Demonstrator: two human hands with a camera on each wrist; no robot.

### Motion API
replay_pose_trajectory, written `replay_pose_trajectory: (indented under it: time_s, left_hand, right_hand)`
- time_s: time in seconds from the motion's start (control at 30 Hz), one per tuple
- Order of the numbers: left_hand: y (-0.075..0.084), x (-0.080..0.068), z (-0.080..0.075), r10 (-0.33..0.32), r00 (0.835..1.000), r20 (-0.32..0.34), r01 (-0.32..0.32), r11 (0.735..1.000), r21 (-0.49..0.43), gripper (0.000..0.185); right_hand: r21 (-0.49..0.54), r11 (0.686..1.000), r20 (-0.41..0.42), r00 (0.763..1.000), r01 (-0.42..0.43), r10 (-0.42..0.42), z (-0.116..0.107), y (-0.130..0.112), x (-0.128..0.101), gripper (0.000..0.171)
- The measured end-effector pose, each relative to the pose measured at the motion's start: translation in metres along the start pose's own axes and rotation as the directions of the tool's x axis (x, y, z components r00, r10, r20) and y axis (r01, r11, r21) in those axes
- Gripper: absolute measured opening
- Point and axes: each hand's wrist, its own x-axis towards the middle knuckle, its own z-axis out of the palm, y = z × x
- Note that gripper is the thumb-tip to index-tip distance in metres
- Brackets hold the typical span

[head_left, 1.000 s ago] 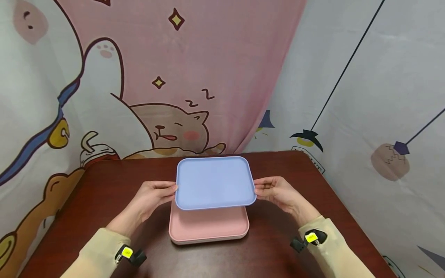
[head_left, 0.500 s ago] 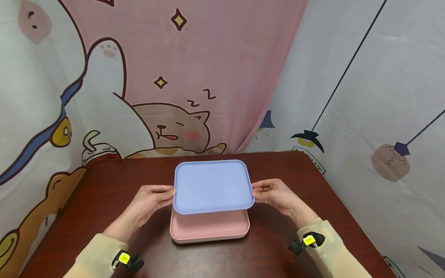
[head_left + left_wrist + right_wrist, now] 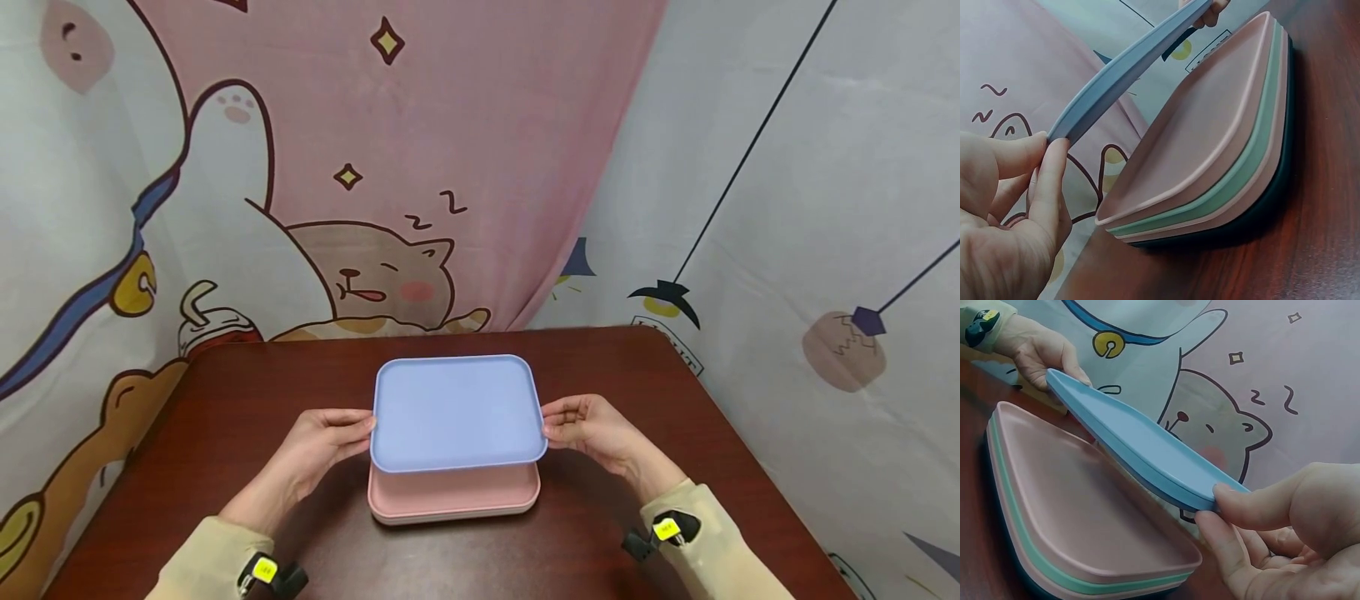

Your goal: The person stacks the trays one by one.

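A shallow blue tray [image 3: 459, 413] with rounded corners hangs level in the air between both hands. My left hand [image 3: 318, 446] pinches its left short edge between thumb and fingers. At the opposite edge, my right hand [image 3: 600, 433] pinches the rim the same way. Under it stands a stack of trays whose top one is pink [image 3: 455, 492]. The left wrist view shows a green tray [image 3: 1260, 134], another pinkish one and a dark one [image 3: 1229, 236] below that. A gap separates the blue tray from the stack, which it partly covers in the head view.
The stack stands on a dark reddish-brown wooden table [image 3: 637, 367]. Behind and to the right of the table hangs a cloth printed with cartoon animals [image 3: 375, 275]. Each forearm wears a black strap with a small device on it [image 3: 667, 529].
Both hands have lowered the blue tray and brought it slightly left and nearer, so it covers more of the pink tray. The stack has stayed in place.
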Motion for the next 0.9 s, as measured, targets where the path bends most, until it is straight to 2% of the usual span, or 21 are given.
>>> replay_pose_trajectory:
  time_s: [0.27,0.9]
  left_hand:
    - [-0.006,-0.004,0.0,-0.025,1.0,-0.017,0.025,1.0,-0.01,0.035]
    - [-0.021,-0.009,-0.001,-0.014,1.0,-0.003,0.014,0.999,-0.047,0.033]
  right_hand:
    - [-0.018,1.0,0.007,1.0,-0.019,0.019,0.002,0.006,-0.003,0.04]
    - [0.001,0.999,0.019,0.999,-0.047,0.047,0.007,0.015,-0.006,0.038]
